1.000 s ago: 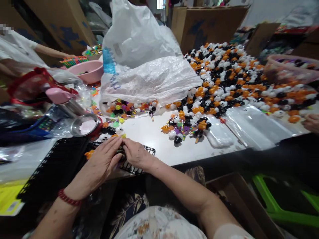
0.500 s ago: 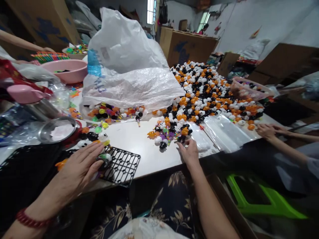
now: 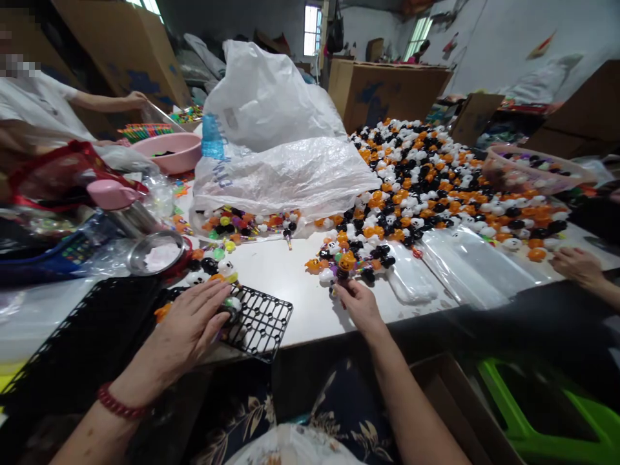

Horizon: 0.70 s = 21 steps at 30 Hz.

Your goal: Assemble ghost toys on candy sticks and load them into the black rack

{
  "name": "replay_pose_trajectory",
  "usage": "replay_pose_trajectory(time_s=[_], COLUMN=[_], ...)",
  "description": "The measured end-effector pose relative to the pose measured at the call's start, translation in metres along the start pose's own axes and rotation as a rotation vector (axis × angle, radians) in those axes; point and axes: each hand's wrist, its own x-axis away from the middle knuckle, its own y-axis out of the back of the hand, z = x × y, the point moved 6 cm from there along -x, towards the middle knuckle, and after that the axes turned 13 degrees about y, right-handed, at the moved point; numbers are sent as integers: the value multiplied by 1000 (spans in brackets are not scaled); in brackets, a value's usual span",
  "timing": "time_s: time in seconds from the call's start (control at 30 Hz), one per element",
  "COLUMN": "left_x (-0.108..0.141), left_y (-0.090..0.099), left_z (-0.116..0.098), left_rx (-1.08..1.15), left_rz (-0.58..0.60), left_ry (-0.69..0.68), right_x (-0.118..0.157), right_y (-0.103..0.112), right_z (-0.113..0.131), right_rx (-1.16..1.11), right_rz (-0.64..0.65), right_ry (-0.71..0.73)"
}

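Note:
My left hand lies palm down with its fingers stretched over a black grid rack. Beside and under it are small black, white and orange figures; a dark one with a pale green and white top shows by the thumb. With thumb and fingers, my right hand pinches an orange pumpkin-headed piece by its dark lower part, above the white table. Directly behind it lies a small heap of figure-topped sticks, with an orange figure at its left edge.
A large pile of orange, black and white figures fills the back right. Clear plastic bags lie at the right, near another person's hand. A white sack, metal bowl and pink basin stand left and behind.
My right hand has lifted the pumpkin-headed piece from the small heap's edge. My left hand stays over the rack. The view has swung left, showing more of a person there.

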Motion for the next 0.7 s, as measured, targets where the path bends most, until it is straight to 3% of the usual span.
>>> replay_pose_trajectory(time_s=[0.23,0.43,0.57,0.7], left_x=[2,2,0,-5], left_y=[3,5,5,10], left_z=[-7,-12,-13,-9], left_rx=[-18,-1,6,68], left_rz=[92,124,134,110], left_ry=[77,101,100,133], right_x=[14,19,12,2], right_y=[-93,-162,-192,-205], right_z=[8,13,17,20], right_rx=[-247,-337,-253,-169], right_rz=[301,382,447,476], right_ry=[-59,-101,-62,25])
